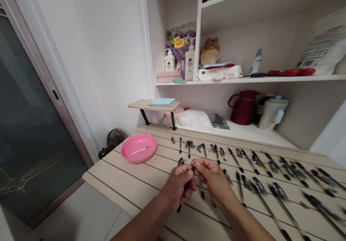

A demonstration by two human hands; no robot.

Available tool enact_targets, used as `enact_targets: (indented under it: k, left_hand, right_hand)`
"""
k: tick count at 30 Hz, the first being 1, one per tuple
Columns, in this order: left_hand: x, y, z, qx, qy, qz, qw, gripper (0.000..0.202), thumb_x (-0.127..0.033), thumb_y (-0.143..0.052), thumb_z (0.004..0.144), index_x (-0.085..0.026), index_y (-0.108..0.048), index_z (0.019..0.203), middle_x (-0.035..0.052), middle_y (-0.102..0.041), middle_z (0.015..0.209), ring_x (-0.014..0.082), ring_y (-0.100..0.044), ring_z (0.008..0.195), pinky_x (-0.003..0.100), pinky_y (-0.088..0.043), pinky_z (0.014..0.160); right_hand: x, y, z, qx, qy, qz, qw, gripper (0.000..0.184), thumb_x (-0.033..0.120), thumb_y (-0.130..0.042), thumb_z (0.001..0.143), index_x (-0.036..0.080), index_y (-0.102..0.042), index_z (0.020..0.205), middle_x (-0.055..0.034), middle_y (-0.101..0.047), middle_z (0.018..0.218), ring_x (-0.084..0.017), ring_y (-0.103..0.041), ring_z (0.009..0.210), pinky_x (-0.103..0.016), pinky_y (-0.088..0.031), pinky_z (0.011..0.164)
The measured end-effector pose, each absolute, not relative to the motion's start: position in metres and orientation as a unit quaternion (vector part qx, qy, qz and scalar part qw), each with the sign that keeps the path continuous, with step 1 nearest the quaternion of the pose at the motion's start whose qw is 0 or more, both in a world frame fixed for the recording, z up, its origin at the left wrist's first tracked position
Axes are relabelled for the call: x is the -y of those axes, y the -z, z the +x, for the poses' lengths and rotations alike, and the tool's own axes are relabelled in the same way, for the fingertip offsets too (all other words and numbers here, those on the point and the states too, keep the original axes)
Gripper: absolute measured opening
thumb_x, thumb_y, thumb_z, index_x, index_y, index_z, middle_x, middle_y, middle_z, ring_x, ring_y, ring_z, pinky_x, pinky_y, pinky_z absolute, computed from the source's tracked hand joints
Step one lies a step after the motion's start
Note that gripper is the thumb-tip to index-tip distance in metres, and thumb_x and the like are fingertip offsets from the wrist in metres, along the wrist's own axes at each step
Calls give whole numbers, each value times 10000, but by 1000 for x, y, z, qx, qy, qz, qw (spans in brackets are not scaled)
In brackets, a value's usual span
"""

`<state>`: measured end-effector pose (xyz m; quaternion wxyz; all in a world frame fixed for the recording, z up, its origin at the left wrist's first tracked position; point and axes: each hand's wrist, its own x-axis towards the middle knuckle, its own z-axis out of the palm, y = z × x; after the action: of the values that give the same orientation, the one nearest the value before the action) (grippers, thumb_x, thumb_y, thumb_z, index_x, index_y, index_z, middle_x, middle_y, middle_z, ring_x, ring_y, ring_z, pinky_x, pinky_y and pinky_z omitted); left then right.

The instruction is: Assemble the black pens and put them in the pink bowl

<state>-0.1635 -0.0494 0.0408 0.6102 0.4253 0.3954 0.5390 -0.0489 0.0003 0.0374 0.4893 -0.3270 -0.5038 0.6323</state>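
Note:
My left hand (178, 184) is closed around a pen, and a black end (179, 208) pokes out beneath the fingers. Against it, my right hand (212, 178) pinches with thumb and forefinger at a small black piece (193, 168) at the pen's upper end; the fingers hide most of it. Just behind the hands lies a dark pen cap (181, 161). Another pen (202, 191) rests on the table below my right hand. Rows of pens (266, 206) and clear-and-black caps (260, 186) spread across the table to the right.
A pink bowl (127, 150) with a thin white refill (140, 150) stands on the slatted table (116, 178) at left. Behind it is a small raised stand (135, 104) bearing blue paper (162, 101). A red jug (243, 107) and a lidded cup (273, 113) stand at the back.

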Motion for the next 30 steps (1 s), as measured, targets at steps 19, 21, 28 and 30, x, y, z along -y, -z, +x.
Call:
enact_targets:
  k: [19,21,28,30]
  left_hand:
    - [51,-40,-163,-432,-520,413,610,225,-371,-533,708,-157,-499,767,-52,-500,475,20,-262,271,166,-134,298]
    - [52,-39,-162,-433,-510,407,621,218,-363,-528,707,-157,-501,775,-53,-492,470,24,-262,277,165,-144,294]
    - [49,-31,-163,-422,-510,419,621,215,-351,-525,732,-146,-521,795,-45,-502,482,32,-301,279,166,-167,299]
    - [47,-30,-163,-413,-522,410,624,217,-347,-535,734,-141,-532,802,-39,-508,497,38,-333,291,171,-188,306]
  right_hand:
    - [1,-41,-47,504,-654,-308,472,309,443,-667,667,155,-556,652,56,-440,443,-67,-331,409,-205,-235,431]
    - [-2,-41,-45,480,-675,-281,485,296,440,-642,694,150,-593,721,52,-443,442,-77,-362,413,-212,-273,438]
    - [-11,-44,-38,418,-675,-275,542,291,394,-686,660,160,-608,814,-35,-627,780,-30,-337,410,-188,-228,375]
    - [-13,-45,-37,397,-667,-279,565,280,384,-702,639,169,-600,788,-24,-623,785,-30,-351,415,-187,-238,376]
